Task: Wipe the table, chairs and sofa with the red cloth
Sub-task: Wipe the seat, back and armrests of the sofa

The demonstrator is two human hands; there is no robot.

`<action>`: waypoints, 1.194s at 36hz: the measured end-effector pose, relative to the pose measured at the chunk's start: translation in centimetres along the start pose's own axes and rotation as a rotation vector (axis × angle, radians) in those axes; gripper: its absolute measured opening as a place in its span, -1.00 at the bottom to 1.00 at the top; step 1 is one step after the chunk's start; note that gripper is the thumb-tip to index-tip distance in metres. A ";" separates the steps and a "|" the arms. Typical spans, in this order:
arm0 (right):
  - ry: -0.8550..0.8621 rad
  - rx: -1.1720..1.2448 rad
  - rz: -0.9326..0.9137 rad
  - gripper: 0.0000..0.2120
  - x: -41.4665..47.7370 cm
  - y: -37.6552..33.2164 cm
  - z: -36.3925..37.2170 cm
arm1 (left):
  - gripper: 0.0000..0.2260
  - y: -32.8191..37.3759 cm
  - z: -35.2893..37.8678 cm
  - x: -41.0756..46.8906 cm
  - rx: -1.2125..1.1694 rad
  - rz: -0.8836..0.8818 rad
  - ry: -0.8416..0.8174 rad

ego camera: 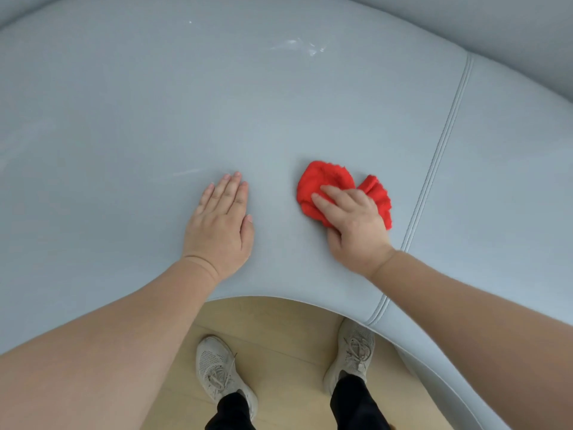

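There are two hands, the left hand (221,225) and the right hand (353,225). There is one red cloth (328,181). There is one sofa (279,103), with one stitched seam (440,150) dividing its seat into two panels. Three pale marks show on the seat: one smear (297,46), one faint streak (186,172) and one speck (190,22). There are two shoes, the left shoe (217,370) and the right shoe (352,349). There is one floor (285,336).

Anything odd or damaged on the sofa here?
Yes: whitish smeared marks on the sofa seat toward its back, and a faint pale streak just left of the left hand. The red cloth under the right hand touches neither.
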State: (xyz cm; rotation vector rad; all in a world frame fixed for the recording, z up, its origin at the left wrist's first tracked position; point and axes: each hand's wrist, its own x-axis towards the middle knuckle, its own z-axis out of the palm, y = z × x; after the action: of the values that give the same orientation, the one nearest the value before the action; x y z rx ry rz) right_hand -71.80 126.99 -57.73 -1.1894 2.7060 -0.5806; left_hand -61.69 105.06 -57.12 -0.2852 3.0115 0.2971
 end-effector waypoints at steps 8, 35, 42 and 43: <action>-0.046 0.036 -0.048 -0.49 -6.5 -5.1 2.3 | -0.49 -0.9 -0.1 -1.2 -0.018 -0.007 0.001; -0.105 -0.041 -0.589 -0.73 -0.4 -3.3 3.2 | -0.45 -6.8 -0.6 0.9 0.017 -0.100 0.049; -0.121 -0.062 -0.709 -0.76 3.3 -2.0 2.6 | -0.45 -6.9 -0.5 4.9 0.041 -0.005 0.058; -0.128 -0.051 -0.712 -0.76 3.5 -1.9 2.6 | -0.45 -6.8 -0.4 5.5 0.026 -0.031 0.064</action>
State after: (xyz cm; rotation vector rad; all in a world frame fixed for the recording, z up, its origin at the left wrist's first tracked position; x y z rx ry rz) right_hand -72.14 122.50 -59.26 -2.1273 2.1503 -0.4750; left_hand -65.73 97.41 -58.59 -0.3447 3.0681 0.2503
